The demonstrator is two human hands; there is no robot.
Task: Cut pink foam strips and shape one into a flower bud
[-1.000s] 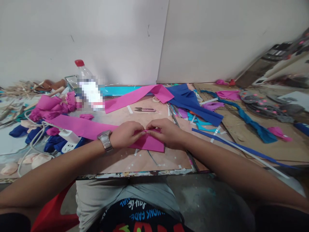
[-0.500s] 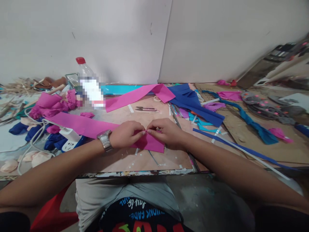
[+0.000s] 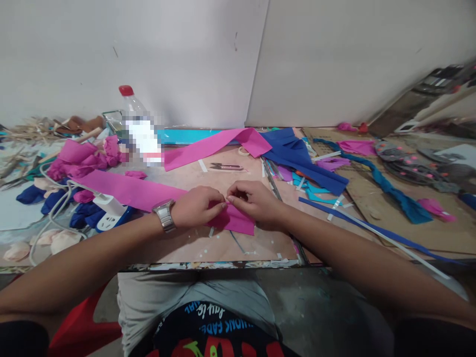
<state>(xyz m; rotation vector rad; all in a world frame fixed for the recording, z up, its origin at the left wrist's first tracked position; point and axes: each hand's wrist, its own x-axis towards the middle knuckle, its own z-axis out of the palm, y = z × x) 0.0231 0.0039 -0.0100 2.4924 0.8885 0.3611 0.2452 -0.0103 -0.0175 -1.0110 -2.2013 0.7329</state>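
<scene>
A long pink strip (image 3: 130, 190), fabric or crepe paper, runs from the left across the table to beneath both hands. My left hand (image 3: 197, 207), with a metal watch on its wrist, pinches the strip's upper edge between thumb and forefinger. Close beside it, my right hand (image 3: 256, 202) pinches the same edge, the two thumb tips almost touching. The strip's end (image 3: 238, 224) hangs out below the fingers and lies on the table. Just beyond the hands rest thread snips (image 3: 226, 167).
A bottle with a red cap (image 3: 127, 91) stands at the back left, near pink bunches (image 3: 80, 156) and a power strip (image 3: 111, 218). Another pink strip (image 3: 208, 146) and blue pieces (image 3: 305, 163) lie behind. On the right is cardboard (image 3: 372, 213) with a teal strip (image 3: 390, 191).
Both hands stay at the same spot on the pink strip, with only slight finger movement. The whole view has shifted a little.
</scene>
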